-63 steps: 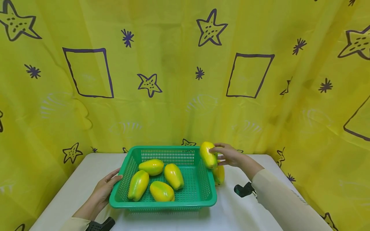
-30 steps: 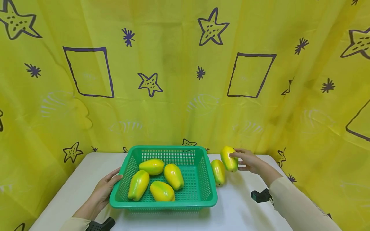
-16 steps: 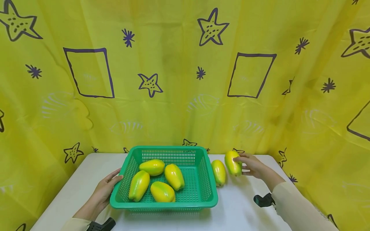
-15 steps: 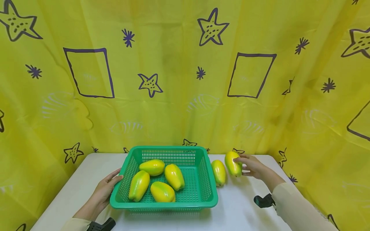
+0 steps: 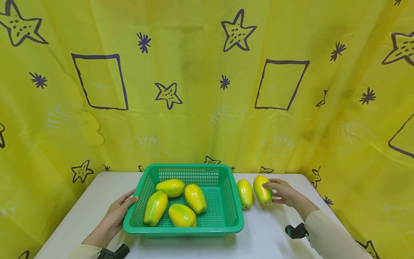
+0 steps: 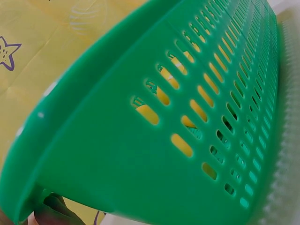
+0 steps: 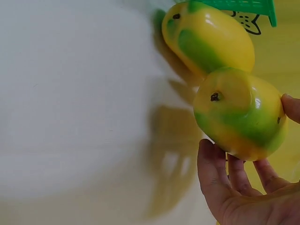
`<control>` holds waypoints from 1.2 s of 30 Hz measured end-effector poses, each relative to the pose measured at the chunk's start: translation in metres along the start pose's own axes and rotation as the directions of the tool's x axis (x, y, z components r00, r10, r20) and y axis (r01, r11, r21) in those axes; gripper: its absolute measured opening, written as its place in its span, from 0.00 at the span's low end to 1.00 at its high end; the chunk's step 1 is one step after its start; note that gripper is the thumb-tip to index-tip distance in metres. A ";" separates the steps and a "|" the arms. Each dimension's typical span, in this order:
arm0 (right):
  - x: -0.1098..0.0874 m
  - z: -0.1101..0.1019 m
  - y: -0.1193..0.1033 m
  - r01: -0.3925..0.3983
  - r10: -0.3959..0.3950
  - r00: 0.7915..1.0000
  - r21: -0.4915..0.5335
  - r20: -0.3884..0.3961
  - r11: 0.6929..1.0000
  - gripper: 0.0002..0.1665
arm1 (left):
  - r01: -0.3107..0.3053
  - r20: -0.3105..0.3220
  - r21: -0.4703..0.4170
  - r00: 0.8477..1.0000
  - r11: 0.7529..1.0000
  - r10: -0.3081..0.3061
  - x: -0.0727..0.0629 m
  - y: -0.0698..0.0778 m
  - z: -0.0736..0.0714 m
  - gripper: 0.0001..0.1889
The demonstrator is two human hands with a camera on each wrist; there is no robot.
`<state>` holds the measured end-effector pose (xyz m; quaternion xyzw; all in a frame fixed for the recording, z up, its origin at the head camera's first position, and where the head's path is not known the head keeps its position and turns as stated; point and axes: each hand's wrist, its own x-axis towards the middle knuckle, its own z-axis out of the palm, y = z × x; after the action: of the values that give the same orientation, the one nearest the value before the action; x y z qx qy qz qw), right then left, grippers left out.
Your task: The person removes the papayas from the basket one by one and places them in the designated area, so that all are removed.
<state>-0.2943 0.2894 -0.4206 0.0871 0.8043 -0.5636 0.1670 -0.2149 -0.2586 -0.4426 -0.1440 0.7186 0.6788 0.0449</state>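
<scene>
My right hand [image 5: 284, 192] holds a yellow-green papaya [image 5: 262, 190] between thumb and fingers, close over the table to the right of the basket. In the right wrist view, the held papaya [image 7: 241, 115] shows its dark stem end, with fingertips under it and the thumb on its far side. Beside it, a second papaya [image 5: 244, 194] lies against the basket's right side. My left hand [image 5: 116, 212] grips the left rim of the green plastic basket [image 5: 182, 229], thumb over the edge. Inside the basket lie several papayas, among them one at the front [image 5: 182, 215].
The white table [image 5: 262, 237] reaches back to a yellow curtain [image 5: 194, 133] printed with stars and frames, which also closes in both sides. In the left wrist view, the slotted basket wall [image 6: 108, 154] fills most of the picture.
My right hand has carried the papaya from over the basket's right rim out to the right, then lowered it toward the table beside the other papaya. The left hand and basket have stayed put.
</scene>
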 end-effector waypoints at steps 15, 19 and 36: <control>0.007 0.001 0.014 -0.028 0.028 1.000 0.016 0.003 0.999 0.47 | -0.020 0.012 -0.022 1.000 1.000 0.020 -0.002 0.000 0.001 0.36; 0.009 0.000 0.016 -0.040 0.040 0.999 0.014 -0.008 0.999 0.47 | -0.024 0.011 -0.032 1.000 0.999 0.024 -0.002 0.000 0.001 0.36; 0.010 0.003 0.017 -0.046 0.047 0.998 0.008 -0.034 0.999 0.48 | -0.014 0.007 -0.019 1.000 1.000 0.015 0.000 -0.002 0.000 0.35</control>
<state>-0.2970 0.2922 -0.4404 0.1161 0.8026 -0.5611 0.1659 -0.2147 -0.2585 -0.4441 -0.1368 0.7131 0.6864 0.0411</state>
